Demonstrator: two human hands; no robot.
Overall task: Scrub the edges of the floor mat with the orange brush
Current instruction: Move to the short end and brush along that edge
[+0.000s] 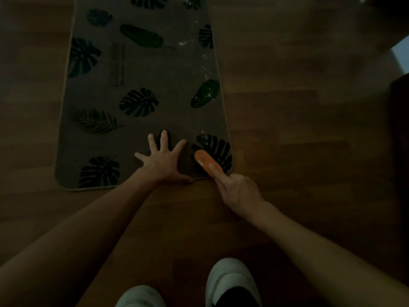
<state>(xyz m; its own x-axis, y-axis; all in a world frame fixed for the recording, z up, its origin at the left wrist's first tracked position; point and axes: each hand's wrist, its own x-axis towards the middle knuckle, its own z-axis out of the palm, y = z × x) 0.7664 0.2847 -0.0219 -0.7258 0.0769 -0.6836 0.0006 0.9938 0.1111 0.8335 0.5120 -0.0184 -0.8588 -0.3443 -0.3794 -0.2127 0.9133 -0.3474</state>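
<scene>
A long grey floor mat printed with dark leaves lies on the wooden floor and runs away from me. My left hand presses flat on its near edge with the fingers spread. My right hand grips the orange brush, with the index finger laid along its back. The brush rests on the mat's near right corner, over a dark leaf print. White specks or foam trail along the mat's right side.
Brown wooden floor surrounds the mat. My two feet in white slippers stand at the bottom, just behind my arms. A dark piece of furniture stands at the right edge, with a pale patch above it.
</scene>
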